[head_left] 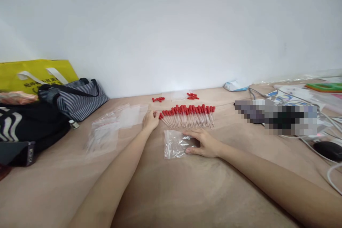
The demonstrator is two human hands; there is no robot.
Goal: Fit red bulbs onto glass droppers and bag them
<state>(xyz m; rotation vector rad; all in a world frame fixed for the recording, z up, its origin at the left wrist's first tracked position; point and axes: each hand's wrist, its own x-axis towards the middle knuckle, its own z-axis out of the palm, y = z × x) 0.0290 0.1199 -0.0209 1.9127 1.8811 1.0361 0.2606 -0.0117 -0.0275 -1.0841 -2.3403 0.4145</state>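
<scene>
My left hand is closed in a pinch at the left end of a row of droppers. Its fingertips are at the red bulb of the leftmost dropper. The row has clear stems pointing toward me and red bulbs at the far side. A small clear zip bag lies flat in front of the row. Over the bag's right end rests my right hand, thumb and fingers spread apart and touching the plastic. Part of the bag is hidden beneath that hand.
Empty zip bags are spread at left. Loose red bulbs lie behind the row, with more red pieces to their right. A striped bag and a yellow bag stand far left. Cables and a black mouse lie right.
</scene>
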